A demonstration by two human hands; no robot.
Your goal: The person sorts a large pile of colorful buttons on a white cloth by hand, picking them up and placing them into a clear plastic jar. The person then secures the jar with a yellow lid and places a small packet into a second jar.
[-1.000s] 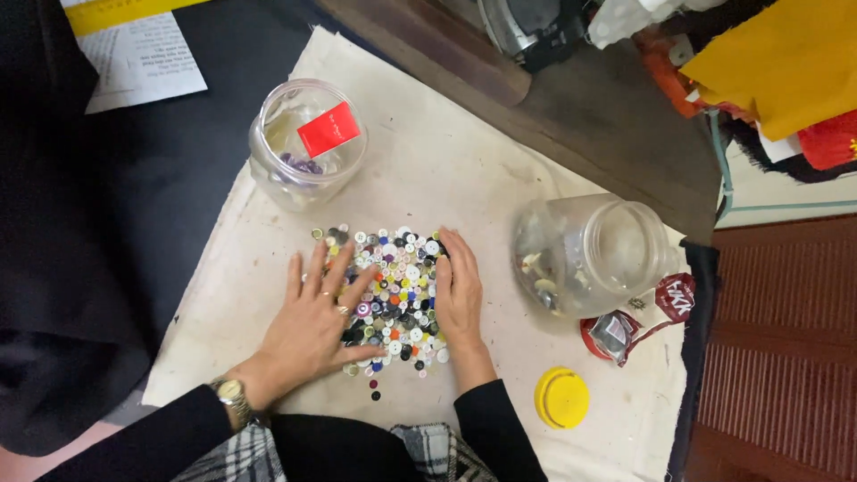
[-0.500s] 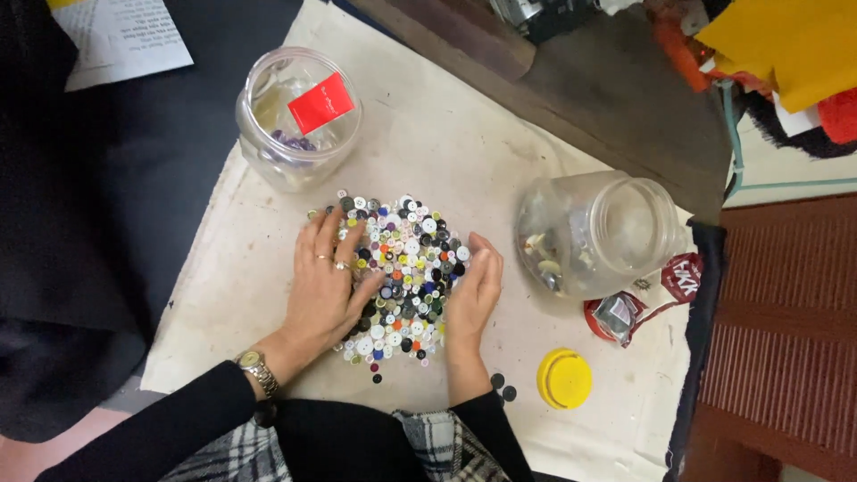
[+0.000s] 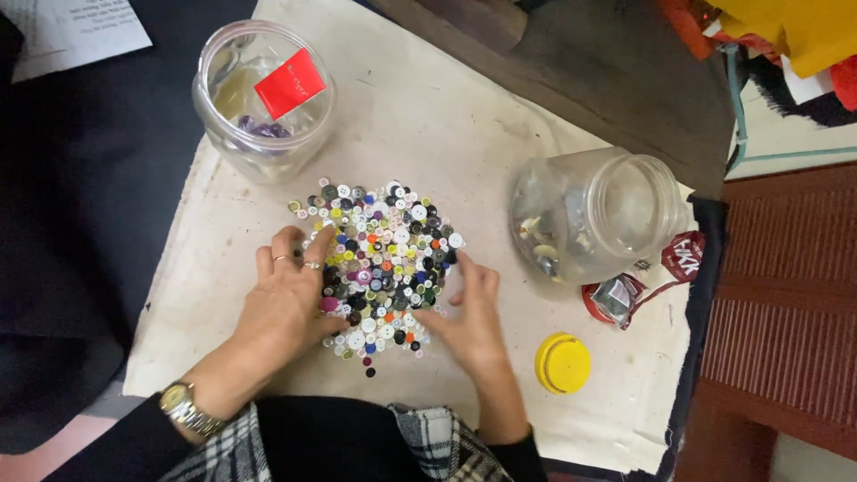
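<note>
A pile of many small buttons (image 3: 384, 259) in mixed colours lies on a cream cloth (image 3: 428, 116). My left hand (image 3: 286, 299) rests flat at the pile's left edge, fingers spread and touching the buttons, with rings on two fingers and a wristwatch on the wrist. On the pile's lower right side my right hand (image 3: 469, 317) has its fingers apart and its fingertips against the buttons. Neither hand holds anything.
An upright clear jar with a red label (image 3: 263, 98) stands behind the pile to the left. A clear jar (image 3: 594, 214) lies on its side to the right, with a yellow lid (image 3: 562, 363) and a red wrapper (image 3: 625, 290) near it. Dark fabric lies left.
Both hands have slid lower along the pile's sides, and the right hand's fingers have spread. The view has shifted closer over the buttons.
</note>
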